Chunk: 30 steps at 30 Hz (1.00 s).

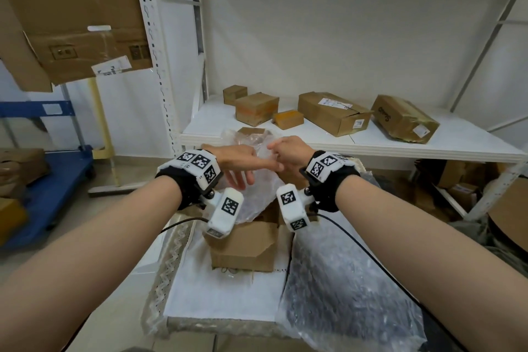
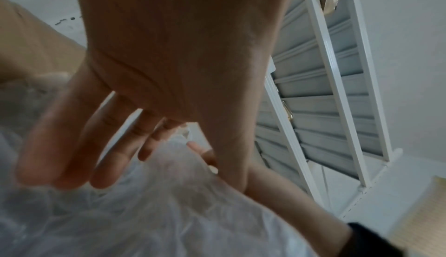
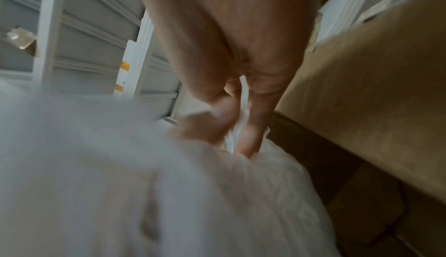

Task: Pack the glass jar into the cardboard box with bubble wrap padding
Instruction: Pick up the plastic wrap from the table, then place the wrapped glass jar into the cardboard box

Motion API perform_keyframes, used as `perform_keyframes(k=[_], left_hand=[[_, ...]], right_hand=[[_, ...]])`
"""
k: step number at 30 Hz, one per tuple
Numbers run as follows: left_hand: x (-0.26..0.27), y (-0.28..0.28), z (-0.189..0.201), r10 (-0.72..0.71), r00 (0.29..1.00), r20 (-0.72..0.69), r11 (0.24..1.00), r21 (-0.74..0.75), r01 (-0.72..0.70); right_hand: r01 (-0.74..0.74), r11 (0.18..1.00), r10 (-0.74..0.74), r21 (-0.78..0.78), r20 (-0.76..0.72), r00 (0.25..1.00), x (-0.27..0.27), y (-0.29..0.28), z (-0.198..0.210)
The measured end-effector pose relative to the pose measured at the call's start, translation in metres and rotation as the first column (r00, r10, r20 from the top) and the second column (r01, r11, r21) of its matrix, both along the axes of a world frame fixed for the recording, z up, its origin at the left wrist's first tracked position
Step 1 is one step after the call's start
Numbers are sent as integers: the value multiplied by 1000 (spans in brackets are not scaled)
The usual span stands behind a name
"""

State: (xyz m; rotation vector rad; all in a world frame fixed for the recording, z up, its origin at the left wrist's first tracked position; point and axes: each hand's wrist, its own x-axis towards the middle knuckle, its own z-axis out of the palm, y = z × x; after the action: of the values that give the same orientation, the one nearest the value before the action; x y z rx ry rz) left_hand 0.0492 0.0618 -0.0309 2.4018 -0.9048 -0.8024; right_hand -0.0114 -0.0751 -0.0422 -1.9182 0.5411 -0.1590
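A crumpled bundle of clear bubble wrap (image 1: pixel 257 188) hangs over the open brown cardboard box (image 1: pixel 243 248) in the middle of the head view. My right hand (image 1: pixel 285 151) pinches the wrap's top edge between thumb and fingers (image 3: pixel 255 127). My left hand (image 1: pixel 240 166) lies against the wrap's left side with its fingers (image 2: pixel 72 146) straight and spread. In both wrist views the bubble wrap (image 2: pixel 169 204) (image 3: pixel 144 184) fills the lower part. A box flap (image 3: pixel 362 89) stands to the right of my right hand. No glass jar shows; the wrap hides whatever is inside it.
The box stands on a white table top (image 1: pixel 223 294), with a loose bubble wrap sheet (image 1: pixel 343 294) at its right. Behind is a white shelf (image 1: pixel 400 140) with several cardboard boxes (image 1: pixel 334 111). A blue cart (image 1: pixel 57 174) stands at the left, with a large carton (image 1: pixel 71 23) above it.
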Motion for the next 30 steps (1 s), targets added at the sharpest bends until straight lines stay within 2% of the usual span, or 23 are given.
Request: perform_keyframes(k=[4, 5, 7, 9, 10, 13, 15, 17, 18, 20, 23, 24, 27, 30], left_hand=[[-1, 0, -10, 89, 996, 31, 995, 30, -90], [0, 0, -14, 118, 991, 60, 992, 37, -120], [2, 4, -21, 138, 982, 128, 987, 68, -147], [4, 9, -25, 142, 975, 170, 984, 80, -157], [4, 12, -26, 146, 974, 174, 983, 88, -163], [7, 18, -27, 118, 974, 193, 979, 139, -147], [12, 19, -27, 120, 971, 206, 979, 140, -151], [17, 18, -26, 121, 961, 249, 978, 139, -159], [19, 17, -25, 119, 960, 252, 978, 138, -157], [18, 17, -23, 110, 965, 239, 980, 137, -145], [18, 20, -25, 102, 966, 236, 981, 137, -137], [18, 20, -26, 102, 967, 233, 982, 130, -135], [19, 22, -29, 109, 969, 223, 984, 115, -137], [18, 23, -28, 95, 969, 228, 985, 119, -125]], right_hand=[[-30, 994, 29, 104, 8, 1000, -4, 13, 3], [-51, 998, 52, 47, -32, 998, -3, 13, 1], [-107, 975, 78, -193, -154, 985, -4, 17, -3], [-202, 887, 85, -415, -283, 955, -6, 22, -5], [-271, 838, 109, -473, -342, 933, -6, 26, -7], [-481, 678, 175, -556, -514, 840, 4, 35, -16], [-583, 588, 168, -561, -620, 766, 24, 28, -32], [-644, 500, 97, -579, -701, 706, 24, 34, -29], [-663, 487, 98, -568, -719, 688, 12, 44, -20], [-655, 526, 116, -543, -717, 687, 12, 45, -29], [-702, 472, 135, -533, -743, 655, 19, 50, -36], [-702, 478, 125, -529, -750, 650, 21, 51, -37], [-675, 615, 172, -407, -766, 619, 24, 52, -37], [-739, 516, 163, -433, -797, 581, 33, 43, -49]])
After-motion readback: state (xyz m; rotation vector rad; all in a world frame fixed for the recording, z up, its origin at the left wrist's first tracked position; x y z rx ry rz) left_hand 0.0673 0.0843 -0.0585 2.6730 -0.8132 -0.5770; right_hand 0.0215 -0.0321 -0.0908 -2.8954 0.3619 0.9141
